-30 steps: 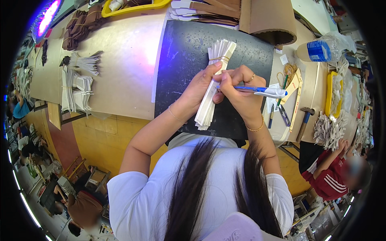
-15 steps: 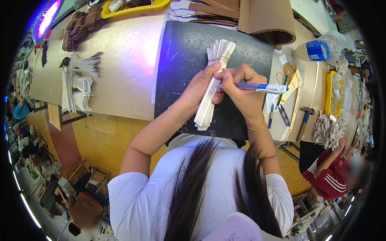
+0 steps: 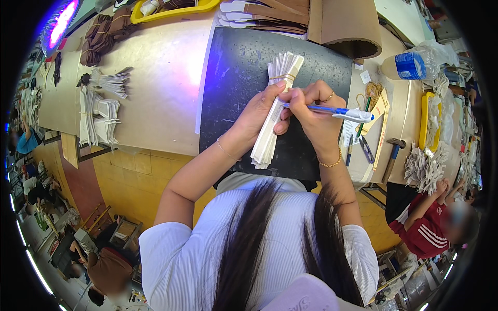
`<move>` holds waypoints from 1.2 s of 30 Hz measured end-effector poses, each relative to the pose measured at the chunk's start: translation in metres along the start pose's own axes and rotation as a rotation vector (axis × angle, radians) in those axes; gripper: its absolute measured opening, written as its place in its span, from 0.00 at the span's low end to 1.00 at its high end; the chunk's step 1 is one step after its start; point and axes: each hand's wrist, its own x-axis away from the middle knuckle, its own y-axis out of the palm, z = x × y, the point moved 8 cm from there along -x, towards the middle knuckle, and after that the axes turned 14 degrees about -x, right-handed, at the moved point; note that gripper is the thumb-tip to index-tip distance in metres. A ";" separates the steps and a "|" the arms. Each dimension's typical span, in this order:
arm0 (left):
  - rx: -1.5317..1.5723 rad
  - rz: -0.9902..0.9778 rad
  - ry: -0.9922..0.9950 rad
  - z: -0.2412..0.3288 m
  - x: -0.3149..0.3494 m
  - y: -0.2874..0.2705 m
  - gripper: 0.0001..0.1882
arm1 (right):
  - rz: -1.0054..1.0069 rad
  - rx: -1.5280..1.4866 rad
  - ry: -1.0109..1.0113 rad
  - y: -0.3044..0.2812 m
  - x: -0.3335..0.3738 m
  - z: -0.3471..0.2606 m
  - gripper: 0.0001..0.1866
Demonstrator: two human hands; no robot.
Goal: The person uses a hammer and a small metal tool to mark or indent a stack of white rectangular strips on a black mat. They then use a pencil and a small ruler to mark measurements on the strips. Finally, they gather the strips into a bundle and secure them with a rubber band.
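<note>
My left hand (image 3: 262, 113) is wrapped round a bundle of long white strips (image 3: 268, 136), thumb on top. A rubber band (image 3: 282, 77) ties the bundle near its far end, where the strips fan out. Between the fingers of my right hand (image 3: 316, 111) is a blue and white pen (image 3: 340, 111). Its tip meets the top strip beside my left thumb, where small dark marks show. The bundle slants over a black mat (image 3: 233, 78) in front of me.
Banded white bundles (image 3: 98, 116) and brown bundles (image 3: 104, 36) lie on the table at left. A cardboard tube (image 3: 345, 26) stands at the back. Right of the mat are a cutter (image 3: 366, 149), a hammer (image 3: 394, 158) and a plastic bottle (image 3: 404, 66). A person in red (image 3: 423, 228) works at right.
The pen and my right hand have shifted slightly to the right, uncovering more of the marks on the top strip. My left hand and the bundle stay almost still.
</note>
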 end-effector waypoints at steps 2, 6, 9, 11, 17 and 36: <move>-0.005 -0.016 0.003 0.000 -0.001 0.001 0.27 | 0.008 -0.018 -0.010 0.000 0.001 0.001 0.16; -0.010 -0.040 0.009 -0.004 -0.007 -0.002 0.27 | -0.027 0.084 -0.015 0.001 0.002 0.000 0.16; 0.002 -0.046 0.018 0.004 -0.003 0.007 0.26 | 0.058 -0.186 -0.019 -0.013 -0.001 0.006 0.15; 0.028 -0.033 0.029 0.004 -0.002 0.003 0.25 | 0.104 -0.376 -0.033 -0.020 -0.007 0.008 0.15; 0.072 0.011 0.239 0.041 0.016 -0.011 0.22 | 0.256 -0.476 0.161 -0.044 -0.007 0.047 0.14; -0.905 1.946 0.510 0.243 0.206 -0.331 0.36 | -0.126 -0.066 0.374 -0.004 0.003 0.073 0.16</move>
